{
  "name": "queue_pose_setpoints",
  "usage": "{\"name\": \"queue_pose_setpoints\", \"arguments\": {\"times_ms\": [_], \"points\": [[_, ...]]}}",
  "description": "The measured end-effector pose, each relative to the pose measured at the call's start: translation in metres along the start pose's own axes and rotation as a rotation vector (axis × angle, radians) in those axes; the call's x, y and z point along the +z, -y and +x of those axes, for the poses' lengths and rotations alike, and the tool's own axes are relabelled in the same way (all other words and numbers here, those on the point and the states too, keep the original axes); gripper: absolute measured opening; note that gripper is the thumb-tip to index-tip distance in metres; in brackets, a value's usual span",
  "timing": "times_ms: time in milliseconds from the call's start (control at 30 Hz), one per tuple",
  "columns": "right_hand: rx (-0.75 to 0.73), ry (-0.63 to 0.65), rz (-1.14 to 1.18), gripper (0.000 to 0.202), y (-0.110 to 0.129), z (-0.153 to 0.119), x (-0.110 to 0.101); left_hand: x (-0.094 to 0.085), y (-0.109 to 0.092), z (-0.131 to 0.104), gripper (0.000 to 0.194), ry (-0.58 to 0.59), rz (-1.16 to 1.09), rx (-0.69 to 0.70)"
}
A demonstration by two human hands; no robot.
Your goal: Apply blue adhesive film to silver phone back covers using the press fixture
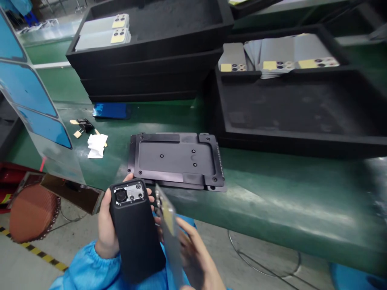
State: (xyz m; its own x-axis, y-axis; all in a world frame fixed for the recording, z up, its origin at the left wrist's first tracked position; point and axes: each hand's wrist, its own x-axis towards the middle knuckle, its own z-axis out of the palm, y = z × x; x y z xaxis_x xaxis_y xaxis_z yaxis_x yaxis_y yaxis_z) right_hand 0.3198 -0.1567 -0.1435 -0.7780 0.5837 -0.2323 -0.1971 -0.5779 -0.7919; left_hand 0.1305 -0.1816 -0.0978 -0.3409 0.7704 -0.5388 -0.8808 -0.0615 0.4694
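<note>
My left hand point(107, 225) is wrapped round a black phone-shaped block point(137, 237), which has a silver camera plate with a dark lens at its top. Just to the right, my right hand point(196, 249) grips a thin grey panel point(171, 237) held nearly edge-on, with a yellow patch and lens rings near its upper end; it is partly blurred. The panel and the block are close together, and whether they touch I cannot tell. Beyond both hands, a dark metal fixture point(175, 157) with a shallow rectangular recess lies on the green table point(272, 193).
Stacked black trays point(145, 64) at the back left hold grey panels point(99, 34). Another black tray point(302, 141) at the right holds more panels point(278, 52). A blue phone-like piece point(110, 110), a black clip point(85, 125) and crumpled white paper point(96, 146) lie left of the fixture.
</note>
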Motion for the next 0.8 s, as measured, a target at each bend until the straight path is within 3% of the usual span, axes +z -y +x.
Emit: {"name": "queue_pose_setpoints", "arguments": {"times_ms": [167, 300, 500, 800], "points": [[0.04, -0.028, 0.092, 0.088, 0.008, -0.004, -0.003, -0.002, -0.007, 0.002, 0.052, 0.031, -0.095, -0.078], [0.082, -0.017, 0.059, 0.093, 0.003, -0.005, -0.002, -0.007, -0.006, 0.002, 0.051, 0.06, -0.156, -0.106], [0.068, -0.027, 0.0, 0.1, -0.006, -0.007, 0.0, -0.019, -0.006, 0.003, 0.049, 0.178, -0.275, -0.262], [0.064, 0.01, -0.002, 0.105, -0.008, -0.008, -0.001, -0.031, -0.003, 0.006, 0.051, 0.115, -0.306, -0.314]]}}
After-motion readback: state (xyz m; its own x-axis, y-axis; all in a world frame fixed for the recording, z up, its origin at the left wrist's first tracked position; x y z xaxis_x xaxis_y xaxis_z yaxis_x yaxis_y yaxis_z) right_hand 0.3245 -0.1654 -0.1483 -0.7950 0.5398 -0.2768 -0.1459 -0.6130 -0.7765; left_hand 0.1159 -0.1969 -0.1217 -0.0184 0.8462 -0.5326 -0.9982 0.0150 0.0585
